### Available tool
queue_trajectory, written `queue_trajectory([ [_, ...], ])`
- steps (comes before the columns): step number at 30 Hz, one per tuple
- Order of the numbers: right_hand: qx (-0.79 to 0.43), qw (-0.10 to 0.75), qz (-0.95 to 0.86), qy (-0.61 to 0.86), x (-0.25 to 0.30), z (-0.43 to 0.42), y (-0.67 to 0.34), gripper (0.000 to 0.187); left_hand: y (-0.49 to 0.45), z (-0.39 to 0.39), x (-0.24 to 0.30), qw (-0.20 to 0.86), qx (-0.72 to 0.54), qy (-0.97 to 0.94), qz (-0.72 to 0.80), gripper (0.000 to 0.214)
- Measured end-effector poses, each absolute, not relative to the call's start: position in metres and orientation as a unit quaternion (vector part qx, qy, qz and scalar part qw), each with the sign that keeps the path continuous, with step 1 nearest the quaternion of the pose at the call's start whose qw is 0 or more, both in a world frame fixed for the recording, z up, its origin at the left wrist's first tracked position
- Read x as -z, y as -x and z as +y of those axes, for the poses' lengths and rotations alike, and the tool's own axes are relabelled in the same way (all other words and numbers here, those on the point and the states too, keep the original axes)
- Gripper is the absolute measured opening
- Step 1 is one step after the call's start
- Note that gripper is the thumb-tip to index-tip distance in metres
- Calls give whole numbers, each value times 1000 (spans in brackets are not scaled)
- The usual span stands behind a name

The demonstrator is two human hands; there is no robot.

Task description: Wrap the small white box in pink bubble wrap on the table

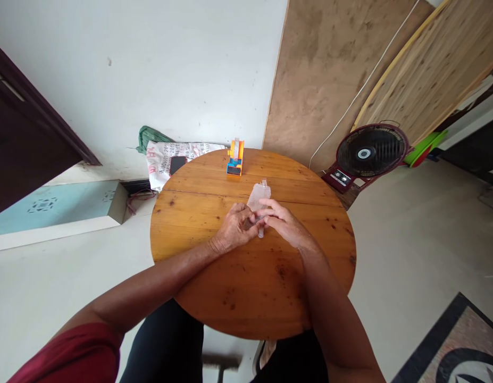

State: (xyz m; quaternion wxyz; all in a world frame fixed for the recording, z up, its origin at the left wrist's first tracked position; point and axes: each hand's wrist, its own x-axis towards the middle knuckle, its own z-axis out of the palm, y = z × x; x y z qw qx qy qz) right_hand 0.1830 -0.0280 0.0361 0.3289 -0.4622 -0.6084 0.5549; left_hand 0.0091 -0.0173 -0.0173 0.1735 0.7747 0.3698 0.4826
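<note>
Wooden boards (329,69) lean on the wall behind the far right edge of the round counter (250,287). A fan (369,153) stands on the floor off the counter's right edge, and a printed sack (166,159) lies on the floor by the far left edge. Near the counter's middle, the left hand (233,230) and right hand (284,222) meet, fingers of both curled and pinched on the near end of a clear pouch (259,196). The pouch lies flat on the wood, its free end pointing to the far edge. A small orange and blue box (235,158) sits at the far edge, well apart from the hands.
</note>
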Motion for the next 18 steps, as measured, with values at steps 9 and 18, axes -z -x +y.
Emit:
queue_trajectory([
  [9,-538,323,-627,462,-34,-27,-183,52,-6,-17,20,244,-465,-762,380,11],
  [18,-529,309,-637,467,-34,-27,-187,57,-6,-22,20,253,-453,-771,369,8],
])
